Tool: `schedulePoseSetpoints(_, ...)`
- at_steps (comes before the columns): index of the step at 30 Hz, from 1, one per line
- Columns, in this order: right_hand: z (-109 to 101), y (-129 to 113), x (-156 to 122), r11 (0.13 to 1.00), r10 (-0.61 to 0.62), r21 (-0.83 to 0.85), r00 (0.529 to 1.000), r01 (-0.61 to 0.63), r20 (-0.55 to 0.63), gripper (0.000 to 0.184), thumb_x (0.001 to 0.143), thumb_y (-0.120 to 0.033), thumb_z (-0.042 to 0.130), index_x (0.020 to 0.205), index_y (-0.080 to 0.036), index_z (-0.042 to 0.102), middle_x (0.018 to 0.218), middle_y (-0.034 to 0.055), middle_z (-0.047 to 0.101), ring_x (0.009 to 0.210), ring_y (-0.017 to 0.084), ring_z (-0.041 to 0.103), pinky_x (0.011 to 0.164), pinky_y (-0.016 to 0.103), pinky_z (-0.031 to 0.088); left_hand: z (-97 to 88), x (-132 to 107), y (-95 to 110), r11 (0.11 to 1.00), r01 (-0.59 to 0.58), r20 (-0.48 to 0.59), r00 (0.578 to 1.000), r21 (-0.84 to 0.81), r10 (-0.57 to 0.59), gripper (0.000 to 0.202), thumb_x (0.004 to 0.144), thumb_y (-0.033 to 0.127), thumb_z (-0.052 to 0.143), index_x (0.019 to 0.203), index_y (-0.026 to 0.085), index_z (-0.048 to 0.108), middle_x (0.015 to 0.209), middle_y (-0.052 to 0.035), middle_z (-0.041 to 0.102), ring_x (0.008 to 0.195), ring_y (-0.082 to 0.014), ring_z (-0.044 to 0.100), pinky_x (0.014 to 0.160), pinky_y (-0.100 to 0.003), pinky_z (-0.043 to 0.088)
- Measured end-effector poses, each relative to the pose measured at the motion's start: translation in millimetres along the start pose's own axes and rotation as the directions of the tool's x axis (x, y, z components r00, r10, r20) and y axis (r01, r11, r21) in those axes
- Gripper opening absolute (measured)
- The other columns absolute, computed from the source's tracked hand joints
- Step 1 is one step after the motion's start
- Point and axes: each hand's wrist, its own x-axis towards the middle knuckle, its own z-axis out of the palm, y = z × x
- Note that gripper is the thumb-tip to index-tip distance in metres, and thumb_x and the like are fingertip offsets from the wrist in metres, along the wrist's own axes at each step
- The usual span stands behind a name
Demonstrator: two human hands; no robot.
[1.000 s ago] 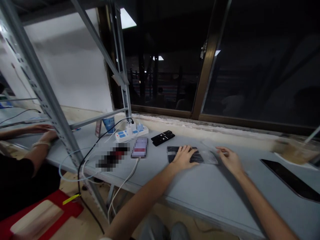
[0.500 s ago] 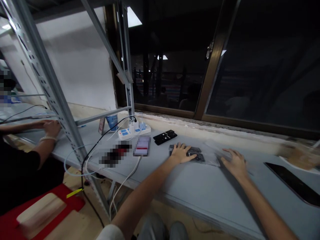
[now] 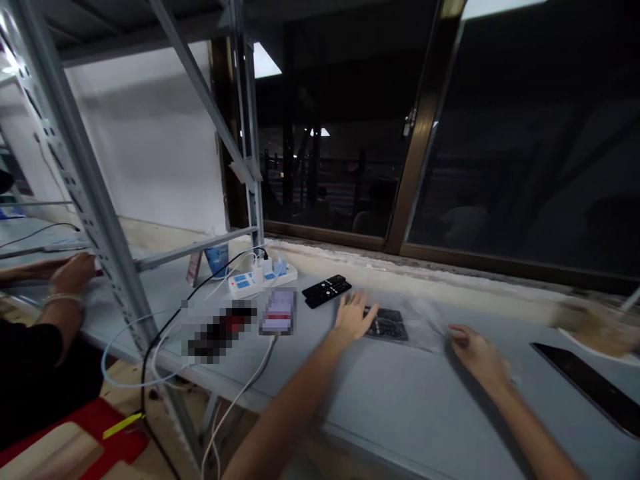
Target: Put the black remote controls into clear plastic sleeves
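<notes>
My left hand (image 3: 353, 315) lies with fingers stretched out on the left end of a black remote in a clear plastic bag (image 3: 387, 324) on the grey table (image 3: 400, 393). My right hand (image 3: 475, 352) rests on the table to the right of the bag, fingers loosely curled and smeared by motion, nothing visible in it. A second black remote (image 3: 327, 291) lies bare just beyond my left hand, towards the window.
A white power strip (image 3: 260, 277) with plugs and cables, a blue cup (image 3: 217, 259) and two blurred-out items (image 3: 277, 311) lie to the left. A dark flat panel (image 3: 590, 387) lies at the right. A metal rack post (image 3: 95, 200) stands left; another person's hands (image 3: 70, 273) work behind it.
My left hand slid left along the bagged remote and now covers only its left end. My right hand drew back from the bag. The view shifted slightly.
</notes>
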Motion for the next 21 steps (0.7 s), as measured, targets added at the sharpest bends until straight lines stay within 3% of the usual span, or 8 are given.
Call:
schedulePoseSetpoints(3, -8.4, -3.6, -3.9, 0.995, 0.049, 0.082, 0.999, -0.048, -0.012, 0.038, 0.07, -0.03, 0.05, 0.104, -0.018, 0.062, 0.084, 0.0071, 0.07, 0.075, 0.028, 0.064, 0.059, 0.033, 0.042, -8.9, 3.2, -18.7, 0.972, 0.231, -0.123, 0.967, 0.045, -0.225, 0.045, 0.09, 0.03, 0.031, 0.131, 0.015, 0.04, 0.139, -0.0087, 0.039, 0.132, -0.0218, 0.026, 0.109, -0.039, 0.02)
schedulePoseSetpoints(6, -12.5, -5.9, -6.0, 0.988, 0.075, 0.141, 0.997, -0.07, -0.03, 0.042, 0.066, -0.043, 0.057, 0.102, -0.02, 0.063, 0.079, 0.0061, 0.07, 0.071, 0.029, 0.063, 0.054, 0.033, 0.039, -10.5, 3.2, -40.9, 0.884, 0.462, -0.159, 0.88, 0.071, -0.448, 0.044, 0.088, 0.023, 0.033, 0.129, 0.011, 0.043, 0.138, -0.0116, 0.039, 0.132, -0.0247, 0.025, 0.108, -0.041, 0.021)
schedulePoseSetpoints(8, -12.1, -6.5, -5.8, 0.982, 0.065, 0.18, 0.997, -0.055, -0.048, 0.045, 0.064, -0.049, 0.06, 0.098, -0.021, 0.064, 0.076, 0.0061, 0.069, 0.068, 0.029, 0.062, 0.052, 0.033, 0.038, -8.1, 1.8, -51.3, 0.833, 0.548, -0.159, 0.831, 0.077, -0.533, 0.043, 0.087, 0.022, 0.035, 0.128, 0.011, 0.044, 0.138, -0.0129, 0.04, 0.132, -0.0264, 0.026, 0.107, -0.042, 0.023)
schedulePoseSetpoints(11, -9.5, -6.9, -4.2, 0.969, 0.027, 0.246, 0.993, 0.003, -0.119, 0.043, 0.063, -0.052, 0.06, 0.092, -0.021, 0.066, 0.069, 0.005, 0.067, 0.059, 0.026, 0.06, 0.05, 0.032, 0.037, -4.1, 0.0, -57.0, 0.816, 0.574, -0.152, 0.815, 0.075, -0.559, 0.042, 0.087, 0.022, 0.037, 0.128, 0.015, 0.043, 0.137, -0.0125, 0.041, 0.131, -0.0268, 0.028, 0.105, -0.044, 0.026)
schedulePoseSetpoints(17, -14.1, -20.2, -7.5, 0.971, 0.071, 0.239, 0.97, -0.013, -0.233, 0.042, 0.068, -0.056, 0.053, 0.09, -0.023, 0.067, 0.068, 0.0059, 0.065, 0.058, 0.024, 0.059, 0.048, 0.031, 0.036, -7.1, -0.2, -53.1, 0.835, 0.542, -0.142, 0.837, 0.092, -0.528, 0.041, 0.087, 0.023, 0.038, 0.127, 0.015, 0.044, 0.131, -0.0126, 0.047, 0.125, -0.0275, 0.036, 0.101, -0.043, 0.029)
schedulePoseSetpoints(21, -18.4, -35.9, -12.5, 0.96, 0.012, 0.274, 0.969, 0.057, -0.245, 0.049, 0.068, -0.059, 0.052, 0.091, -0.019, 0.068, 0.071, 0.0062, 0.064, 0.054, 0.018, 0.056, 0.051, 0.03, 0.039, -11.8, 0.1, -50.6, 0.855, 0.505, -0.153, 0.86, 0.118, -0.487, 0.038, 0.089, 0.028, 0.038, 0.124, 0.016, 0.046, 0.117, -0.0118, 0.056, 0.11, -0.0258, 0.048, 0.093, -0.04, 0.035)
